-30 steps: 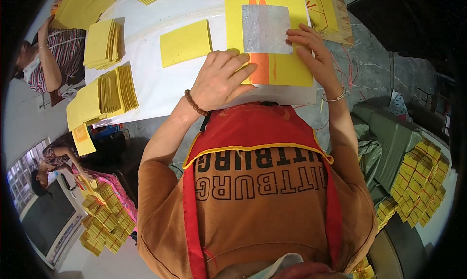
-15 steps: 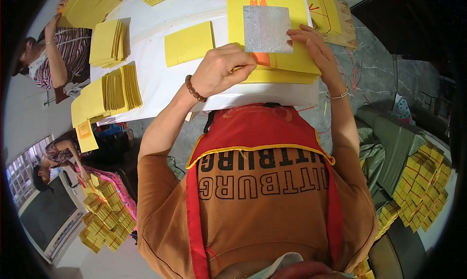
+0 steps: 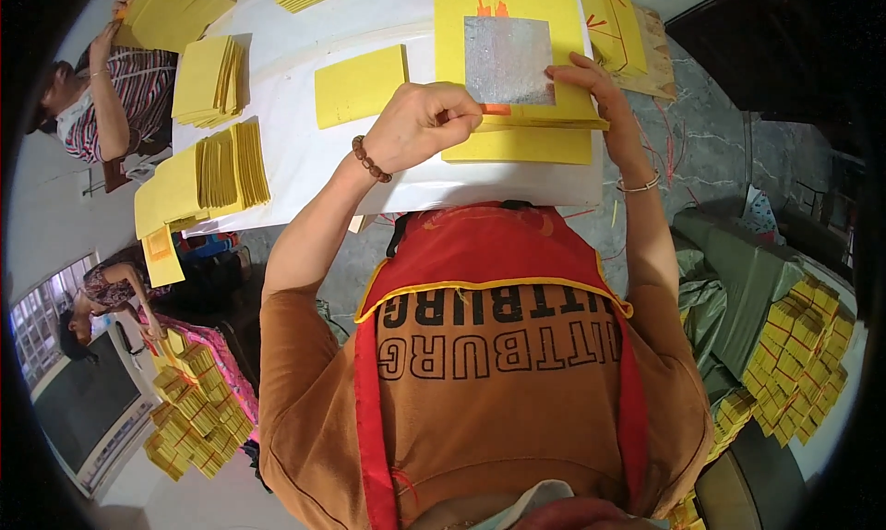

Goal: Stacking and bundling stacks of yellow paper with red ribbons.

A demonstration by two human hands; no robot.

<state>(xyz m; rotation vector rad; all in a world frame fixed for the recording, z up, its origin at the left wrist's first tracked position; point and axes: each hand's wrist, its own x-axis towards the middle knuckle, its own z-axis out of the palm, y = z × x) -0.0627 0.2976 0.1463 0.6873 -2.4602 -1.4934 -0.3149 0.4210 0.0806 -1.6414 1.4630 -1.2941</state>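
Observation:
A silver-grey square [image 3: 509, 61] lies on a large yellow paper sheet [image 3: 448, 31], with orange marks above and below it. My left hand [image 3: 426, 124], a beaded bracelet at its wrist, is closed in a pinch at the sheet's near left edge. My right hand [image 3: 604, 105] rests at the sheet's right edge. Its fingers are stretched out and apart, their tips by the square's right side; its thumb is not clearly visible. The sheet's near edge is raised, with more yellow paper [image 3: 517, 148] showing beneath it.
A yellow paper piece [image 3: 362, 85] lies left of my left hand on the white table [image 3: 305, 165]. Yellow stacks [image 3: 209, 79] and fanned bundles [image 3: 231, 165] stand farther left. A person in stripes [image 3: 138, 96] handles yellow paper there. Tied yellow paper [image 3: 614, 27] lies beyond the right edge.
The sheet's near edge has risen and moved away from me, covering part of the lower orange mark. More yellow paper shows underneath. My right thumb has gone from clear view.

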